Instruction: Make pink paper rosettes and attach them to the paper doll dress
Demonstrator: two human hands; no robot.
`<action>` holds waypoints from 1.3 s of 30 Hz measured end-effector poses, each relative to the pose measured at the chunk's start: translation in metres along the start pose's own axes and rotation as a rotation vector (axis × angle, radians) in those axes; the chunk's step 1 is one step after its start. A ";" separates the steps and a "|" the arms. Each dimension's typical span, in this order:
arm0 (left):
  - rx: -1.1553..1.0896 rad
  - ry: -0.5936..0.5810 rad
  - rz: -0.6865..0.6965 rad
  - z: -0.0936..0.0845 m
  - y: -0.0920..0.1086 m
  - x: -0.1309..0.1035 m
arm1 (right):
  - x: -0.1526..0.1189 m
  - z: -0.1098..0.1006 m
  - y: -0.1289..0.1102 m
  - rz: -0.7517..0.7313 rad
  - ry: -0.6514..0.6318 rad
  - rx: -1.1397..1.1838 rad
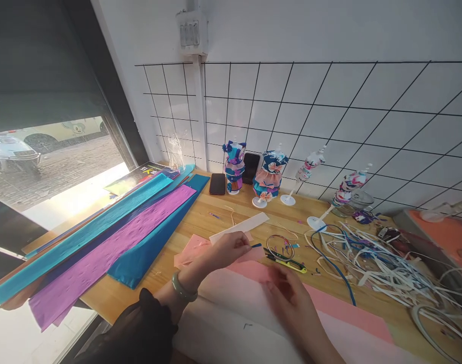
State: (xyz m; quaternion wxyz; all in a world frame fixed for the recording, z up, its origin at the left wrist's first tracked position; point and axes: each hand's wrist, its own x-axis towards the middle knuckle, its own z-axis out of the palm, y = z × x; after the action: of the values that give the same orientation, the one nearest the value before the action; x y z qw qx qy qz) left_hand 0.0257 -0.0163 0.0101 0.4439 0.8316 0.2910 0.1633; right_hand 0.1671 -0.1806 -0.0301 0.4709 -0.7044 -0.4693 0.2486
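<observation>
1. Seemingly, the work stood partway along: on the counter (198,215), the blue-and-purple form (234,169) and the bow-trimmed form (267,177) wore full, tiered outfits.
2. Meanwhile, the third form (310,166) and the fourth form (350,187) had only a patterned, close-fitting cover, with no tiers showing, so they looked less finished.
3. As for the paper, a pink sheet (352,311) lay spread beside pale paper (227,326) nearest the person; most of it appeared unworked, while a white strip (240,226) and a pink scrap (193,248) lay apart from it.
4. The left hand (229,250) had its fingers bent, thumb and fingertips close together at a pale pink strip (255,255); whether they pinched it could not be told.
5. The right hand (293,293) was blurred, its fingers loosely curled over the pink sheet; whether it had hold of anything could not be told.
6. So the pink sheet lay beneath and between the two hands, reaching out past the right one, and the pale pink strip lay right at the left fingertips.
</observation>
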 end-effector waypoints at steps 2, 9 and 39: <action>-0.293 -0.069 -0.025 0.005 0.003 -0.002 | 0.002 0.002 0.005 0.091 0.077 0.213; -0.741 -0.160 -0.177 0.029 0.002 -0.007 | 0.000 0.007 -0.008 0.222 0.023 0.558; -0.758 -0.195 -0.223 0.030 0.007 -0.011 | 0.001 -0.008 -0.023 0.311 -0.112 0.436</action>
State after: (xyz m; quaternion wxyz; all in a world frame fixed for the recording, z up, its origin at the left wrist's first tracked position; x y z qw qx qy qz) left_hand 0.0359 -0.0455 -0.0005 0.7593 0.5841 0.2554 0.1302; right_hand 0.1635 -0.1806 -0.0057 0.5409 -0.6354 -0.3161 0.4515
